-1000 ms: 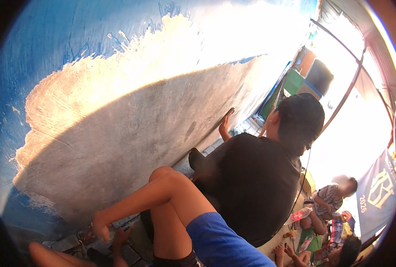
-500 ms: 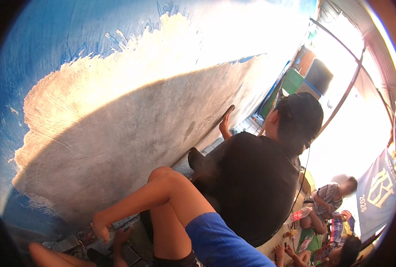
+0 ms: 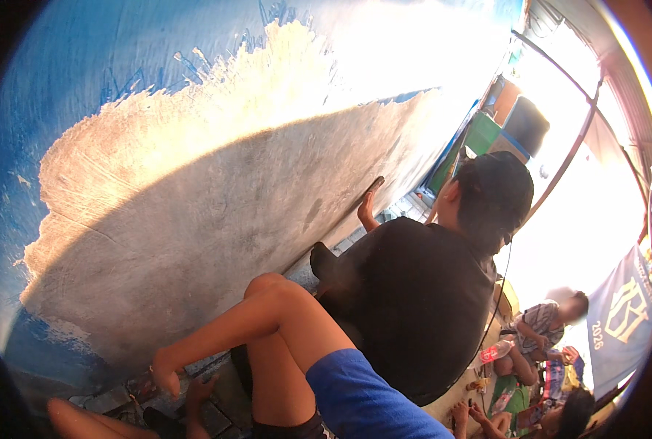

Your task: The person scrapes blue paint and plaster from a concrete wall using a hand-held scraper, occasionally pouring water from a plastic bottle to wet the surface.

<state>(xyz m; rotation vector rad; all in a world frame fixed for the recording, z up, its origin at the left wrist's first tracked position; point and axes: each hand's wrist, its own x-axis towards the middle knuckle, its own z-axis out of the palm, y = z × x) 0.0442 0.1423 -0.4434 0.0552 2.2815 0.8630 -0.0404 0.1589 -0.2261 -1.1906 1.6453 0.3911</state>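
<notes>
My right arm, in a blue sleeve (image 3: 373, 399), comes up from the lower edge and bends sharply at the elbow. The forearm lies over my raised bare knee, and my right hand (image 3: 167, 377) droops from the wrist with its fingers pointing down. Nothing shows in that hand, which hangs near the foot of the wall (image 3: 194, 241). A bare limb (image 3: 92, 423) crosses the lower left corner; whether it is an arm or a leg, I cannot tell. My left hand is out of sight. Beside my foot (image 3: 200, 395) lie dark things too shadowed to name.
A person in a black shirt (image 3: 414, 307) and black cap (image 3: 498, 186) sits close on my right, pressing a dark flat object (image 3: 374, 184) to the wall. Blue paint surrounds a bare patch. Farther right are other seated people, a plastic bottle (image 3: 492, 353) and a hanging banner (image 3: 622, 314).
The other person's hand and the dark object have shifted slightly left along the wall. My right arm and hand have stayed where they were.
</notes>
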